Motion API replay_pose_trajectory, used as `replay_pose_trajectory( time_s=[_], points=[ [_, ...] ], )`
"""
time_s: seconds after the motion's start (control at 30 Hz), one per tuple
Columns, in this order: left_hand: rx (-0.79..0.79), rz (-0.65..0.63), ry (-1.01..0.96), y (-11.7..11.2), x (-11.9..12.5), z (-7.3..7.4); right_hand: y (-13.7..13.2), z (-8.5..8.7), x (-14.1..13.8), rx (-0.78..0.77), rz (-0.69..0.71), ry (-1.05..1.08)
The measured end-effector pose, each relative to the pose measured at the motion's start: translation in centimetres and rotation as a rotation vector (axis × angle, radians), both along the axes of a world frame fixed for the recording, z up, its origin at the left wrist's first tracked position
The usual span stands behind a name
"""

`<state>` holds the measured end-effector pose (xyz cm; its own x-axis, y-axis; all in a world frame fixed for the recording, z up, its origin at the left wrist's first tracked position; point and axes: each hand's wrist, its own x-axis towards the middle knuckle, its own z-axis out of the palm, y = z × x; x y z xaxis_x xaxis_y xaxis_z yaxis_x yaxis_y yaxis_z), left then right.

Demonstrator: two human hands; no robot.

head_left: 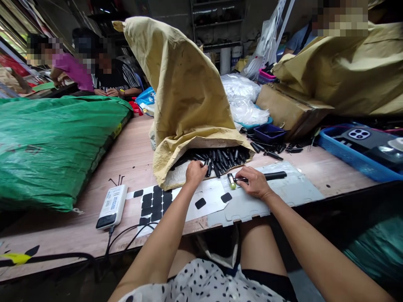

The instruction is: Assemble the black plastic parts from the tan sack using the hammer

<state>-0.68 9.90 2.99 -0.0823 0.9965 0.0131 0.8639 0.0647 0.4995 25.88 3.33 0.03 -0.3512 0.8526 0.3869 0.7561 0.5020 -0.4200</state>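
Reaching the left hand (197,172) into the open mouth of a big tan sack (189,88).

From here I see its bent fingers by the black pieces (224,158) piled inside; I can't tell if it grips one. The right hand (255,182) curls over a black-handled tool (277,175) on a gray board (302,188) on the worktop (135,142), the tool's ends poking out both sides. How tightly, I can't tell.

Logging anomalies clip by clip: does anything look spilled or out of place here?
Possibly: loose black pieces lie scattered on the table beside the dark blue tray, while similar-looking parts are heaped in the tan sack. Nothing looks clearly damaged.
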Motion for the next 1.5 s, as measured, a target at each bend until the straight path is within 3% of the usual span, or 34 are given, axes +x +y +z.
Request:
replay_pose_trajectory(
  time_s=[0.13,0.23,0.33,0.43,0.53,0.63,0.77,0.97,1.2,1.5],
  points=[
    [-0.064,0.027,0.057,-0.9,-0.5,0.5,0.0,0.0,0.0,-0.001,0.000,-0.002],
    [0.033,0.032,0.031,-3.1,-1.7,1.4,0.0,0.0,0.0,0.017,-0.002,-0.015],
    [0.155,-0.130,-0.081,-6.5,-2.7,1.7,0.0,-0.1,0.0,0.038,-0.004,-0.024],
    [0.144,-0.337,-0.136,-9.7,-2.9,0.6,0.0,-0.3,0.0,0.045,0.001,-0.027],
    [0.137,-0.350,-0.146,-11.3,-2.7,-1.2,0.1,-0.6,0.2,0.048,0.004,-0.034],
    [0.160,-0.314,-0.171,-11.4,-2.7,-2.5,0.3,-0.5,0.5,0.063,0.036,-0.059],
    [0.142,-0.304,-0.214,-11.0,-2.8,-2.7,-0.1,1.2,0.1,0.151,0.050,-0.055],
    [0.110,-0.273,-0.304,-10.9,-2.8,-2.5,-2.4,3.8,-4.5,0.106,0.097,0.230],
    [0.101,-0.243,-0.353,-10.8,-2.7,-2.7,-5.0,3.3,-8.6,0.069,0.140,0.205],
    [0.128,-0.239,-0.335,-10.9,-2.6,-3.0,-5.6,2.8,-8.5,0.093,0.104,0.159]
  ],
)
